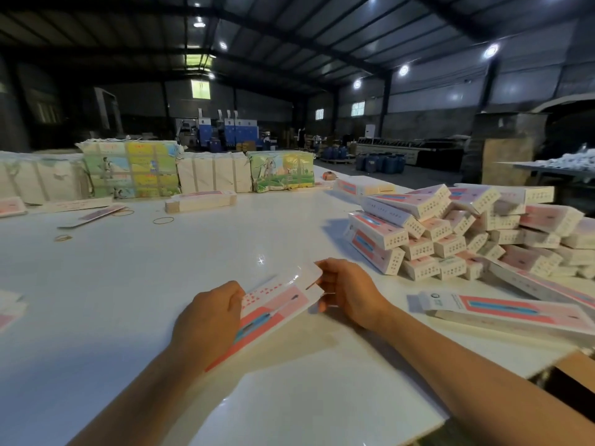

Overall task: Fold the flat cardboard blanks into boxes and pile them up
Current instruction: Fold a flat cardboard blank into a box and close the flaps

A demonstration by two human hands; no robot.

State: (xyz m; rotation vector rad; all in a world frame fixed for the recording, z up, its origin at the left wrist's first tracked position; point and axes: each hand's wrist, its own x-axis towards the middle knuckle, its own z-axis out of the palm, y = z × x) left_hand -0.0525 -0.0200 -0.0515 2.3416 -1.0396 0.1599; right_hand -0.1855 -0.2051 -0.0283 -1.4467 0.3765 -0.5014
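Head view: a flat pink-and-white printed cardboard blank (273, 305) is held just above the white counter (161, 284), near centre. Left hand (209, 320) grips its near end; right hand (347, 291) pinches the far end flap. Opening the sleeve seems underway; next, tuck flaps, then add it to the heap of folded pink boxes (467, 236) at right.

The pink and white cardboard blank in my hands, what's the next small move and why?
Probably tuck the end flap shut: the right hand pinches the far white flap of the pink and white cardboard blank while the left hand grips its side. The pile of folded boxes waits to the right.
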